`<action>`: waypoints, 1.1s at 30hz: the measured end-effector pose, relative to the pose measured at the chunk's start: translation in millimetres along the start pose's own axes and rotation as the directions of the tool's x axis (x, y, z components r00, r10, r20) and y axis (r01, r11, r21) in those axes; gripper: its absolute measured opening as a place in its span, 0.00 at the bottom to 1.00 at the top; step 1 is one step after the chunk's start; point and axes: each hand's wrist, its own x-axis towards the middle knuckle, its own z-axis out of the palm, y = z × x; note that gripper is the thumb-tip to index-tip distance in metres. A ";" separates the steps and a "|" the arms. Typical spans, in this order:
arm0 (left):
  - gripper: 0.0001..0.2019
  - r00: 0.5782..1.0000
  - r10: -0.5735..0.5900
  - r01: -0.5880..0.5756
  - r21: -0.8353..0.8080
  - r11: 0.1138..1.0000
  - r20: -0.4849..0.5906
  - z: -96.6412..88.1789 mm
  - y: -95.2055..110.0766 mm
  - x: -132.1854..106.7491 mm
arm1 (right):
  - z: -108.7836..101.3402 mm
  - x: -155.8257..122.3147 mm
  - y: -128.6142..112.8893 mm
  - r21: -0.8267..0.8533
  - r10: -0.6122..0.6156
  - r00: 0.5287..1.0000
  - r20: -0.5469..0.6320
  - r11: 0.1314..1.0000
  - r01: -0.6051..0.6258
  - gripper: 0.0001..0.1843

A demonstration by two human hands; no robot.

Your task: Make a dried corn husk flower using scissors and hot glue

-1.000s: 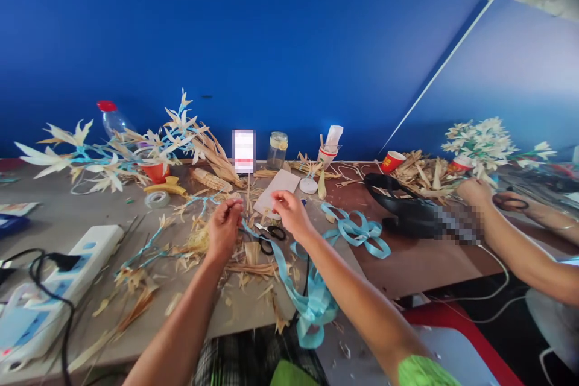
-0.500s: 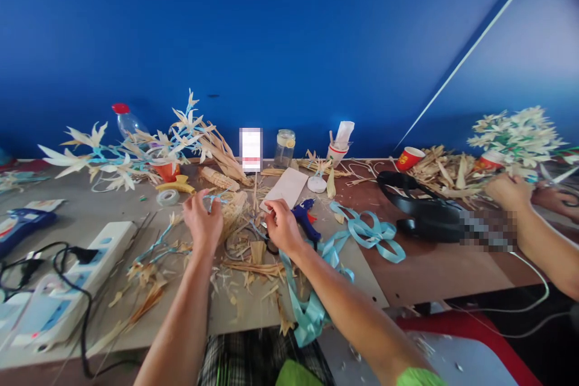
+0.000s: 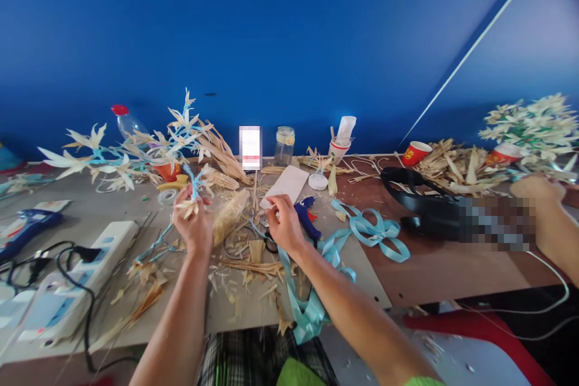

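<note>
My left hand (image 3: 193, 224) is closed round a blue-wrapped stem with small husk flowers (image 3: 192, 193), lifted a little off the table. My right hand (image 3: 283, 223) is closed in a pinch on a light blue ribbon (image 3: 312, 304) that trails off the table's front edge, just above black-handled scissors (image 3: 270, 245). A blue glue gun (image 3: 307, 217) lies right of that hand. A corn cob in its husk (image 3: 229, 215) rests between my hands amid husk scraps.
A white power strip (image 3: 67, 289) with black cables lies at the left. Husk flower branches (image 3: 122, 157), a bottle, a jar (image 3: 283, 146) and paper cups line the back. A ribbon bow (image 3: 375, 232) and a black bag (image 3: 420, 208) are at right, near another person's hand (image 3: 540, 193).
My left hand has lifted the blue stem with husk flowers up off the table. My right hand has stayed near the scissors on the ribbon. The view has shifted slightly to the left.
</note>
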 end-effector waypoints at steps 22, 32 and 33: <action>0.13 0.504 -0.435 0.669 -0.018 0.743 0.746 11.4 26.9 -27.1 | -20.8 17.3 -21.1 0.798 0.420 0.871 0.254 0.418 -0.434 0.13; 0.13 0.781 -0.358 0.541 -0.268 0.797 0.512 9.5 21.8 -10.6 | -62.0 20.3 -9.9 0.512 -0.008 0.614 0.789 0.561 -0.650 0.42; 0.12 0.778 -0.358 0.539 -0.256 0.802 0.516 10.0 21.6 -11.4 | -62.8 19.9 -11.2 0.463 -0.144 0.483 0.864 0.604 -0.648 0.47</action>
